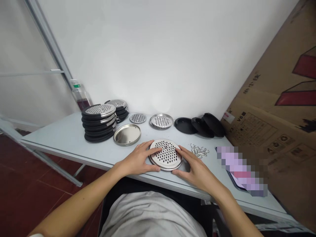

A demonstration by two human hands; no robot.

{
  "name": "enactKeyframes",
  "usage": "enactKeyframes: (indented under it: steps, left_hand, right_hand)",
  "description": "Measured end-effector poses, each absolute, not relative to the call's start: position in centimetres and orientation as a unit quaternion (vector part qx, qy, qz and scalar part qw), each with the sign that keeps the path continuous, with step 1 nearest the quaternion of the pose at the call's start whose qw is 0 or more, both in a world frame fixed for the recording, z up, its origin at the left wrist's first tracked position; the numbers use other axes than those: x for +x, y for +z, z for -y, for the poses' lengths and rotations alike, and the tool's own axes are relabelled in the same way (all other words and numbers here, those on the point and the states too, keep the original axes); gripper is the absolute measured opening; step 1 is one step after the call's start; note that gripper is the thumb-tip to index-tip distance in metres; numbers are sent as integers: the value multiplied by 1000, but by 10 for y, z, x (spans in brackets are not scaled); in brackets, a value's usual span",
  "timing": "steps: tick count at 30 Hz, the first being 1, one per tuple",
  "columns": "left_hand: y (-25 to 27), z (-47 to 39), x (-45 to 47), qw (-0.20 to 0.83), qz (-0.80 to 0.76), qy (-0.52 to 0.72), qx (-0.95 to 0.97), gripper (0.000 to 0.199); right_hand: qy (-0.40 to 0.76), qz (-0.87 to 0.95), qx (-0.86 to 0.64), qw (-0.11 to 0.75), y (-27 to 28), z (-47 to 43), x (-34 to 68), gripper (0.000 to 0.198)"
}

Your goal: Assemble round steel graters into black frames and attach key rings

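Observation:
A round metal grater disc (168, 157) with rows of slots lies on a shallow round metal dish at the table's front edge. My left hand (142, 157) grips its left side, the index finger resting on the slotted face and the thumb at the near rim. On the right rim, my right hand (194, 166) holds the same piece with thumb and fingers. Small metal clips (199, 150) lie in a loose pile just beyond my right hand. Left of the disc, shallow metal dishes (127, 134) sit stacked.
At the left stand stacks of black-rimmed graters (98, 123) and a bottle (81, 95) of dark liquid. Farther back lie a loose grater disc (138, 118), another disc in metal dishes (161, 121) and black round covers (186, 125). A phone (238, 171) and a cardboard box (274, 131) are at the right.

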State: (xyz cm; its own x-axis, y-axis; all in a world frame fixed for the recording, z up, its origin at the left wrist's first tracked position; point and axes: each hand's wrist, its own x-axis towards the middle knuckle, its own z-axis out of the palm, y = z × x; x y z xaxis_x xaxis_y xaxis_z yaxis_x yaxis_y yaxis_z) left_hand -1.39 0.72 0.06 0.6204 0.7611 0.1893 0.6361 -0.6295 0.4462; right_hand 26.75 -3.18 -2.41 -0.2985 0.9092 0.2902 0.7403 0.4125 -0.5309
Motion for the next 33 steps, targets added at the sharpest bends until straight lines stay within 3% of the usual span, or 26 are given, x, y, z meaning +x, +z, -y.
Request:
enactKeyframes:
  steps: [7, 21, 28, 33]
  left_hand:
    - [2, -7, -13, 165, -403, 177, 883, 76]
    - [3, -6, -13, 166, -410, 170, 881, 75]
    - [3, -6, -13, 175, -416, 165, 877, 78]
    - [1, -7, -12, 186, -412, 183, 873, 77]
  right_hand:
    - [211, 782, -517, 277, -12, 31, 274, 55]
    - [316, 769, -495, 253, -2, 35, 290, 67]
    - [242, 749, -532, 312, -13, 31, 274, 67]
    - [384, 652, -508, 411, -9, 24, 265, 58]
